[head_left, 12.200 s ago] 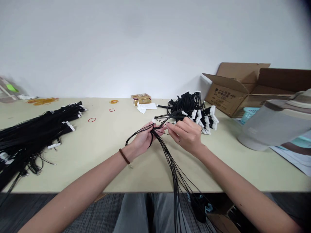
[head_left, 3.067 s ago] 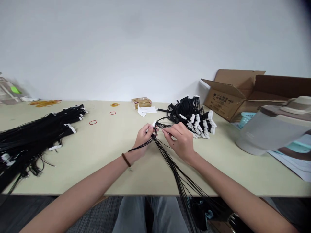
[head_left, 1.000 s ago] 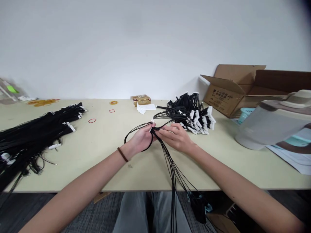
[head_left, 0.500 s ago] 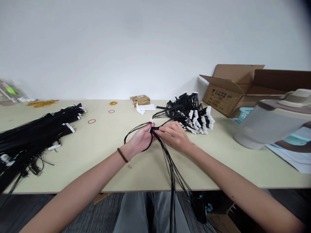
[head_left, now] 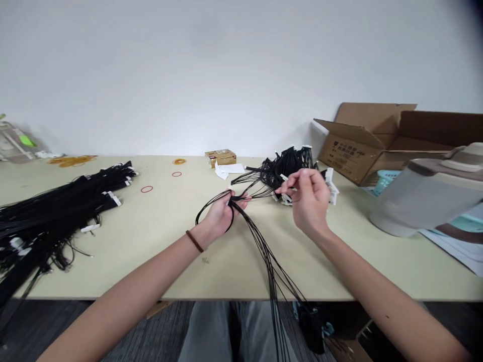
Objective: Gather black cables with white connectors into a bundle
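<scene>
My left hand (head_left: 222,212) is closed around a bundle of thin black cables (head_left: 260,240), with a white connector (head_left: 229,188) showing at its fingertips. Part of the bundle loops over the left wrist side, while long ends drop past the table edge toward my lap. My right hand (head_left: 310,201) is raised to the right, thumb and fingers pinched together. Several black wires run from the left hand to its fingertips; their ends are hidden there. Behind the right hand lies a pile of coiled black cables (head_left: 289,160) with white connectors, partly covered by it.
A heap of black cables (head_left: 68,201) covers the table's left side. Red rubber bands (head_left: 147,189), yellow bands (head_left: 71,161) and a small gold box (head_left: 222,157) lie farther back. On the right stand an open cardboard box (head_left: 349,156) and a large grey tumbler (head_left: 411,201).
My right hand has moved right and up, away from the left, drawing wires out between them. My left hand stays closed on the bundle at nearly the same spot.
</scene>
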{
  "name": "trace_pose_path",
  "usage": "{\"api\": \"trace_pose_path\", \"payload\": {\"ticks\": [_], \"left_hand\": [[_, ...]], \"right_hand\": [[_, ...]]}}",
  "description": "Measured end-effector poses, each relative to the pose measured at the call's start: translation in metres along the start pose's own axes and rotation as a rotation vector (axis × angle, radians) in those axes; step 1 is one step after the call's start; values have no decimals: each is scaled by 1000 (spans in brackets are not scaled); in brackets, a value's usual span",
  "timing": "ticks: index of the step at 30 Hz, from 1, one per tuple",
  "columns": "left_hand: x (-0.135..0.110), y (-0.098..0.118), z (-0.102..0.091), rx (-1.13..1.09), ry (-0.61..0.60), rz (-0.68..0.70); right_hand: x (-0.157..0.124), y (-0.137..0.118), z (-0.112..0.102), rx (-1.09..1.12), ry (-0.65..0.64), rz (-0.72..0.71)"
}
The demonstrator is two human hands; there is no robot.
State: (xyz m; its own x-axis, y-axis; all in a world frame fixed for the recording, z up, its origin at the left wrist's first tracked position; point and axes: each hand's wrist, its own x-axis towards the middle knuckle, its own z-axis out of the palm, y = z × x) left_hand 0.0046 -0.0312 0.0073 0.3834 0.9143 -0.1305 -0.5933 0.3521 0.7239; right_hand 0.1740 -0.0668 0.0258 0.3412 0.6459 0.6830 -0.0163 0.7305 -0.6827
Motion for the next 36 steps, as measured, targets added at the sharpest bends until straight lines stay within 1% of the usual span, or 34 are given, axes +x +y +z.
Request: {"api": "trace_pose_path", "payload": {"ticks": [3,5,6,8,11,13,15,20,25,32,36], "left_hand": [[-1,0,0,17,11,12],[-2,0,1,36,21,16],[-2,0,1,45,25,16],[-2,0,1,54,17,21],[-1,-2,-1,62,-22,47],[-1,-3,-2,72,-43,65],[-1,-4,-2,86,-65,67],[-4,-5,1,108,-109,78],[-6,-7,2,144,-173,74],[-5,-8,0,161,-210,83],[-5,-8,0,165,-197,77]], "right_hand": [[11,-2,-9,-77,168,-127],[14,-4,-14,-227,217,-233],[14,-5,-15,-336,215,-302],[11,-5,-16,-586,144,-478],[1,-1,-13,-873,-104,-750],[-4,4,-11,-973,-237,-854],[-8,8,-9,-1036,-285,-895],[-11,9,-7,-1104,-285,-952],[-12,9,-6,-1121,-307,-958],[-13,8,-4,-1139,-300,-971],[-13,7,-4,-1153,-302,-994]]}}
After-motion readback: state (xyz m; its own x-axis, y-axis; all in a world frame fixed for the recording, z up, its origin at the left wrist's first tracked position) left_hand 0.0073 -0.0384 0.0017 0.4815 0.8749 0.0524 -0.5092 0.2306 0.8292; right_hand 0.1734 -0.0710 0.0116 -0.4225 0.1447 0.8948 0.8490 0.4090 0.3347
